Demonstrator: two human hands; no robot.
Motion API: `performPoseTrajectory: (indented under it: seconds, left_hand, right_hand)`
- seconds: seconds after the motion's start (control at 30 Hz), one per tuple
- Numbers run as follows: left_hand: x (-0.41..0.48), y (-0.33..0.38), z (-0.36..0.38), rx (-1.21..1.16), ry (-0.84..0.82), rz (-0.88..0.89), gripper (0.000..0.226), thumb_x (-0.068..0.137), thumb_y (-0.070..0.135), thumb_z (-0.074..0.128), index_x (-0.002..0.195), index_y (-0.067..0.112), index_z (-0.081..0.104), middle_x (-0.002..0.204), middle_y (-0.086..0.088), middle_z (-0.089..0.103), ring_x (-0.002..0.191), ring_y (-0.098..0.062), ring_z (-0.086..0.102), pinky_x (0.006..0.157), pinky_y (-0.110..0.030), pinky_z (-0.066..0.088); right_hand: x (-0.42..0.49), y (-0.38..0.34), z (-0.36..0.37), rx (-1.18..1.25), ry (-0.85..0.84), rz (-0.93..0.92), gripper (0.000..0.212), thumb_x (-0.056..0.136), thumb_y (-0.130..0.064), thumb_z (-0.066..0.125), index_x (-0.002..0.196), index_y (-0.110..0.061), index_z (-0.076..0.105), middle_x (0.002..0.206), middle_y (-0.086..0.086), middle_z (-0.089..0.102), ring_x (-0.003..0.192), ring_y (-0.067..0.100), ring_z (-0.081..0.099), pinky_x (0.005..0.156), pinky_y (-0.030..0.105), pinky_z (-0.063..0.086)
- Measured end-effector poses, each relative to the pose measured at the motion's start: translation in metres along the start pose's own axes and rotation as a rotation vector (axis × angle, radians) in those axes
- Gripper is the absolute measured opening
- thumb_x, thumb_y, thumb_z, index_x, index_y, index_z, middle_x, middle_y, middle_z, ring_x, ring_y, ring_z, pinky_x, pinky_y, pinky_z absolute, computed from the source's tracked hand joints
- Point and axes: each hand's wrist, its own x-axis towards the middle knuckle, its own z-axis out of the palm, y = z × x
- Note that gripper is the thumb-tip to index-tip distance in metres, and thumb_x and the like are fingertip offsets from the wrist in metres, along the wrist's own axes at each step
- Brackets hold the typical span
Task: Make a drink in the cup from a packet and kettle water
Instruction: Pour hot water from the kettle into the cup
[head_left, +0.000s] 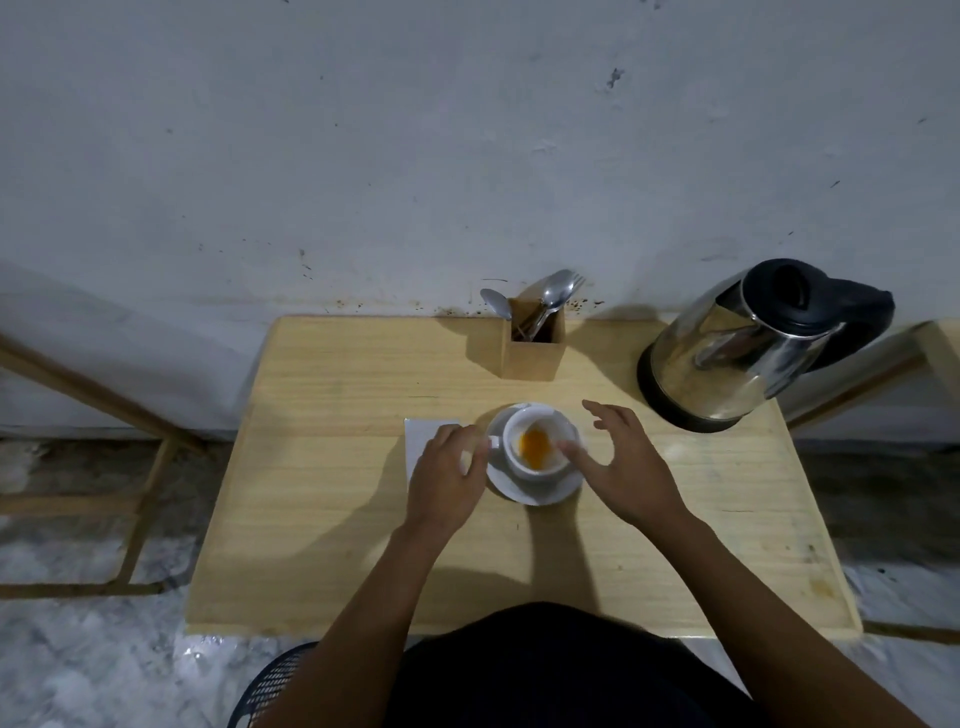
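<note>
Here I am over the pale wooden tabletop (322, 519), and the small white ceramic cup (537, 441) sits dead centre of the frame on its round white saucer (535, 491). There's orange powder (535, 442) lying in the bottom of it, so by my reckoning the packet part is done and the water is next.

My left hand (447, 475) is at the cup's left side, fingers curled in by the little handle with something small and white pinched in them; whether that's the handle itself or a scrap of packet, I can't tell. Under that hand lies a flat white paper napkin (423, 431). My right hand (618, 460) is open, fingers spread, thumb tip touching the cup's right rim.

The shiny steel electric kettle with the black lid and handle (737, 345) stands at the right of the frame, well apart from the cup. Behind, centre, a wooden box of metal spoons (535, 332).

The cup is light, hard, breakable, and free to skate on that glazed saucer, so I'd steady it low on the wall or by the handle. The kettle will be heavy if full and its steel body likely hot: black handle only, slow tilt.
</note>
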Motion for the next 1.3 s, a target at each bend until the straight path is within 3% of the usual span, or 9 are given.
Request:
performPoseTrajectory:
  seconds: [0.13,0.27,0.43,0.53,0.63,0.77,0.9,1.13,1.3]
  left_hand:
    - [0.0,0.021,0.016,-0.057,0.011,-0.027,0.035,0.092,0.045,0.046,0.118,0.024,0.058,0.105,0.003,0.065,0.092,-0.015,0.061,0.078,-0.033,0.05]
    - [0.003,0.026,0.031,-0.107,0.031,-0.117,0.024,0.093,0.028,0.053,0.105,0.01,0.064,0.097,-0.005,0.065,0.088,-0.019,0.06,0.071,-0.015,0.035]
    - [0.003,0.037,0.04,-0.156,0.149,-0.254,0.017,0.089,0.017,0.058,0.086,0.002,0.063,0.084,-0.011,0.065,0.083,-0.028,0.061,0.073,-0.028,0.038]
    - [0.001,0.045,0.047,-0.156,0.192,-0.348,0.017,0.089,0.016,0.057,0.084,0.0,0.062,0.084,-0.015,0.065,0.085,-0.03,0.061,0.074,-0.029,0.037]
    - [-0.001,0.055,0.054,-0.15,0.257,-0.39,0.019,0.088,0.014,0.056,0.082,-0.003,0.061,0.086,-0.02,0.066,0.086,-0.033,0.061,0.074,-0.03,0.037]
    - [-0.003,0.068,0.06,-0.137,0.325,-0.418,0.02,0.088,0.011,0.055,0.08,-0.006,0.06,0.084,-0.023,0.065,0.085,-0.034,0.06,0.074,-0.031,0.038]
    - [-0.002,0.071,0.062,-0.074,0.346,-0.434,0.022,0.088,0.009,0.053,0.07,-0.003,0.056,0.075,-0.019,0.06,0.083,-0.038,0.06,0.072,-0.032,0.036]
    - [0.003,0.085,0.068,-0.025,0.334,-0.562,0.022,0.09,0.008,0.046,0.093,-0.009,0.059,0.094,-0.029,0.063,0.094,-0.046,0.06,0.072,-0.037,0.041]
    - [0.004,0.093,0.069,-0.041,0.308,-0.627,0.023,0.089,0.006,0.048,0.105,-0.006,0.059,0.104,-0.028,0.063,0.101,-0.045,0.059,0.074,-0.035,0.039]
  right_hand:
    - [-0.017,0.016,-0.025,0.098,0.169,0.0,0.04,0.09,-0.047,0.061,0.126,-0.03,0.058,0.119,-0.016,0.051,0.109,0.003,0.055,0.077,0.026,0.044]
    - [-0.028,0.033,-0.057,0.124,0.309,-0.015,0.024,0.093,-0.039,0.06,0.115,-0.029,0.064,0.112,-0.013,0.058,0.1,-0.001,0.055,0.071,0.022,0.045]
    - [-0.024,0.051,-0.108,0.145,0.463,-0.047,0.019,0.096,-0.031,0.058,0.112,-0.025,0.065,0.11,-0.009,0.059,0.094,-0.002,0.056,0.074,0.025,0.05]
    - [-0.013,0.06,-0.142,0.157,0.577,-0.01,0.023,0.097,-0.035,0.054,0.117,-0.024,0.062,0.119,-0.006,0.056,0.108,0.009,0.054,0.088,0.033,0.049]
    - [0.004,0.068,-0.177,0.172,0.675,0.032,0.032,0.095,-0.037,0.057,0.123,-0.021,0.059,0.129,-0.003,0.05,0.116,0.007,0.046,0.095,0.029,0.04]
    - [0.039,0.088,-0.208,0.175,0.562,0.068,0.049,0.094,-0.051,0.052,0.136,-0.025,0.05,0.142,-0.001,0.04,0.132,0.015,0.041,0.107,0.035,0.038]
    - [0.064,0.099,-0.223,0.189,0.466,0.032,0.05,0.096,-0.05,0.05,0.135,-0.02,0.052,0.139,0.003,0.045,0.121,0.012,0.046,0.101,0.028,0.037]
    - [0.103,0.121,-0.246,0.263,0.273,-0.024,0.041,0.083,-0.062,0.059,0.093,-0.022,0.066,0.099,-0.002,0.065,0.094,0.016,0.062,0.086,0.036,0.052]
    - [0.12,0.138,-0.266,0.278,0.097,-0.05,0.07,0.074,-0.072,0.062,0.076,-0.001,0.065,0.068,0.011,0.061,0.061,0.013,0.057,0.062,0.029,0.044]
